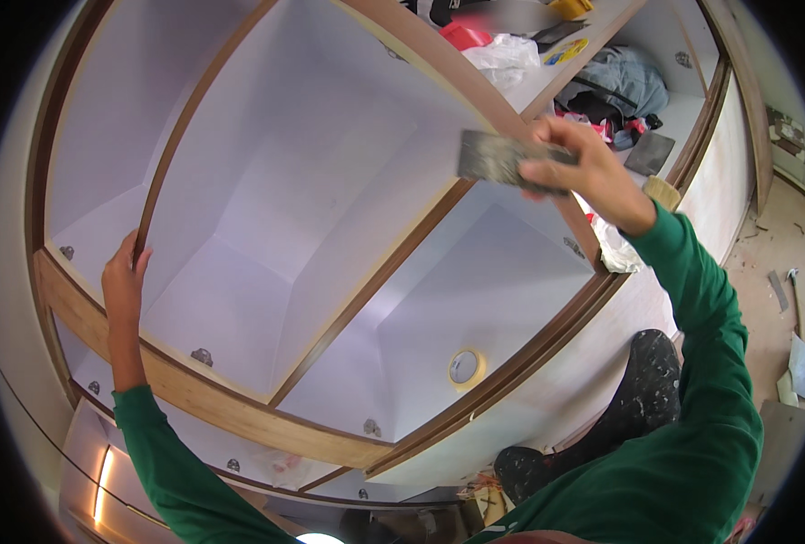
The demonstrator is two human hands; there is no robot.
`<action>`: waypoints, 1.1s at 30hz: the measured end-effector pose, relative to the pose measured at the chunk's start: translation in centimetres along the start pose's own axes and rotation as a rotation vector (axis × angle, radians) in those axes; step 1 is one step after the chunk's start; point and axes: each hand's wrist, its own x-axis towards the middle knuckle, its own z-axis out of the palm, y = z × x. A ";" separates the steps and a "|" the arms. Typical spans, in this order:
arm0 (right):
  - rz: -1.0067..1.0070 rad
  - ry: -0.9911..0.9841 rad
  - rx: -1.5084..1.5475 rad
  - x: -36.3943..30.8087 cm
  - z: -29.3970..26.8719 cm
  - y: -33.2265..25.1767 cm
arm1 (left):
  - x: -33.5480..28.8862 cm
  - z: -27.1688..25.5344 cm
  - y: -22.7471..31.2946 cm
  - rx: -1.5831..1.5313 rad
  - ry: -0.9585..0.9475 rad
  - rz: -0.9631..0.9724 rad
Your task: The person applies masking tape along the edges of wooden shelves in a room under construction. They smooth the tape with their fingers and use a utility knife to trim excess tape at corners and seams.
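Note:
My right hand is closed around a dark grey, dust-smeared sanding block, flat and rectangular. It hovers by the brown-edged frame of a white-lined cabinet, near where several frame strips meet; whether it touches the wood is not clear. At the left, the fingers of my left hand wrap round the brown front edge of a cabinet divider. A brown-edged shelf strip runs between my two hands.
A yellowish tape roll sits inside the lower right compartment. Clothes, a white plastic bag and a dark flat sheet fill the compartments at upper right. Metal hinges stick out along the frame. A hammer lies on the floor at right.

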 end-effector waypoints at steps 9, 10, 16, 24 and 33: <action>-0.094 -0.066 0.216 14.4 2.0 -7.6 | -6.9 1.0 -8.9 0.066 -0.132 -0.134; -0.051 -0.083 0.288 15.8 3.0 -7.6 | -7.3 0.4 -8.8 0.061 -0.107 -0.122; 0.147 0.148 0.702 24.3 9.7 -8.8 | -6.6 -1.0 -8.8 -0.020 0.071 -0.046; -0.852 0.519 -1.493 38.3 11.1 -10.9 | 0.5 -5.2 -8.5 -0.108 0.259 -0.055; -0.701 0.148 -1.013 30.2 29.9 -12.4 | 4.6 -7.1 -4.0 -0.052 0.289 -0.043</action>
